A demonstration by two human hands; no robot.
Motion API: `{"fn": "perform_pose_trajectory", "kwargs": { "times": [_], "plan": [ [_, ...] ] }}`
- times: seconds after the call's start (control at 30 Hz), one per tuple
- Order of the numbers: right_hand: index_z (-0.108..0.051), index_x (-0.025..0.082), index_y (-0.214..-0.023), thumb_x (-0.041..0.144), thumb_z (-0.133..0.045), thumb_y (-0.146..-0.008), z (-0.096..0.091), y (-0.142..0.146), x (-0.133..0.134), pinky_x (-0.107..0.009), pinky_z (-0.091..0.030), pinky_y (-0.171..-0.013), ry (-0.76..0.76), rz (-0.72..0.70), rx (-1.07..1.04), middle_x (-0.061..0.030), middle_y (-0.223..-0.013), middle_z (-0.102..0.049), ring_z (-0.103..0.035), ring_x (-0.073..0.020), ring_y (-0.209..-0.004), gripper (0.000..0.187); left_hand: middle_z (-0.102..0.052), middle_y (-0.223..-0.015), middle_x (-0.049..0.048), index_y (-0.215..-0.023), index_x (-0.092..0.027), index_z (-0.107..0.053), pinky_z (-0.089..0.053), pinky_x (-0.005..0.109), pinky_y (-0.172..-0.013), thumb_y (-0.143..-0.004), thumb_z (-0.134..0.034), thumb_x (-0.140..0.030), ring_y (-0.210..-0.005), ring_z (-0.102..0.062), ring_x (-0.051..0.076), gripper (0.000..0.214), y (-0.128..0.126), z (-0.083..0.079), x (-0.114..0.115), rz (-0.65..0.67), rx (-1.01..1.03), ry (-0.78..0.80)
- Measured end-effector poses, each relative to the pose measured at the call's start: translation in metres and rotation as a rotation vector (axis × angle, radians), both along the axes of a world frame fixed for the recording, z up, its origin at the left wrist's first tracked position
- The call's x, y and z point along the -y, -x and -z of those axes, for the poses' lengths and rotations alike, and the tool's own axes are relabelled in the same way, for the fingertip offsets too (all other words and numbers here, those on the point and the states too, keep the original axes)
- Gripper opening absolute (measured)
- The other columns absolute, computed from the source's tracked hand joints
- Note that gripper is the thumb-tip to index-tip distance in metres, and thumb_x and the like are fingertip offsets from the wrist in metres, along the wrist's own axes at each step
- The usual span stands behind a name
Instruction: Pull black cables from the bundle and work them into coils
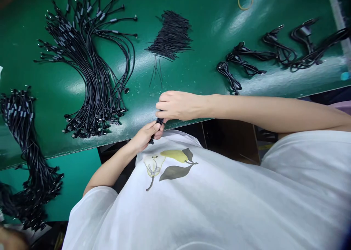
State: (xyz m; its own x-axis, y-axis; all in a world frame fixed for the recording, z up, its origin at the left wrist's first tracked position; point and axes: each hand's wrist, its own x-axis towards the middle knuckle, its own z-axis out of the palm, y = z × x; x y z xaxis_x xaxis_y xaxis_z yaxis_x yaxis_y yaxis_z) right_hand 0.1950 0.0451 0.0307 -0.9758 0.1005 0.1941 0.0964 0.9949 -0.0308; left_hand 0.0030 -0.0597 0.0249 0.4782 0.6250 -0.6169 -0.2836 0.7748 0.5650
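At the front edge of the green table, my left hand [148,134] is closed around a folded black cable [159,121], whose lower end sticks out beneath the fingers. My right hand [175,105] grips the upper part of the same cable, its fingers curled over and hiding most of it. Just beyond the hands lies a pile of thin black twist ties [172,36], with a few loose ones [155,72] on the near side. Whether a tie is between my right fingers cannot be seen.
A large fanned bunch of black cables [95,67] lies left of the hands. Another bunch [30,140] hangs over the table's left front edge. Several folded, bundled cables [246,63] lie at right. A yellow ring [245,0] rests at the back of the green table [208,67].
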Motion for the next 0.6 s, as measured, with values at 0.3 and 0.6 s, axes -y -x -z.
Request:
{"fn": "perform_pose_trajectory", "kwargs": {
  "times": [0.3, 0.6],
  "plan": [
    [-0.059, 0.015, -0.093, 0.013, -0.032, -0.1, -0.002, -0.003, 0.004, -0.031, -0.034, -0.072, -0.059, 0.049, -0.044, -0.0036, -0.083, -0.055, -0.047, -0.0148, -0.076, 0.027, -0.03, -0.055, -0.0062, -0.074, -0.01, -0.059, -0.028, 0.016, -0.045, -0.084, -0.066, -0.046, -0.047, -0.028, 0.004, 0.037, -0.002, -0.001, -0.012, -0.065, 0.041, 0.069],
    [-0.059, 0.016, -0.09, 0.019, -0.034, -0.1, 0.016, 0.002, -0.008, -0.028, -0.031, -0.06, 0.06, -0.001, -0.104, -0.0035, -0.082, -0.056, -0.047, -0.0136, -0.071, 0.027, -0.026, -0.051, -0.0091, -0.071, -0.011, -0.058, -0.024, 0.016, -0.044, -0.075, -0.076, -0.046, -0.044, -0.024, 0.003, 0.039, -0.002, 0.001, -0.015, -0.068, 0.007, 0.013]
  ]
}}
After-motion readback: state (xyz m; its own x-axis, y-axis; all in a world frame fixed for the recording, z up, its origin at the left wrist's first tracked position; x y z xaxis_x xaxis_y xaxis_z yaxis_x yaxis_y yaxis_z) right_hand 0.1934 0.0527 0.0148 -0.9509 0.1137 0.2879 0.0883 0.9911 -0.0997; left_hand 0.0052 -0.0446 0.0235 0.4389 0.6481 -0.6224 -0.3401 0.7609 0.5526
